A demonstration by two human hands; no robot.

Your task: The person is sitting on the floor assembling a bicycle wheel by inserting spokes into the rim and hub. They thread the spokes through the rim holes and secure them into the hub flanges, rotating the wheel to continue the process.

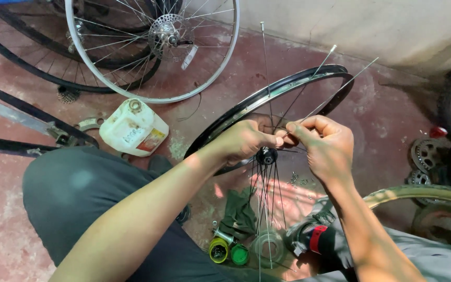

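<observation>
we've got both hands pinched on one spoke (317,107) just above the hub (266,155), right hand (325,146) and left hand (246,140) fingers meeting mid-frame, spoke running toward the upper right

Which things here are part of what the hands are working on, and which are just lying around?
In use: left hand, right hand, spokes, hub, black rim.

Lying about: white jug, silver wheel, green cap, sprockets.
</observation>
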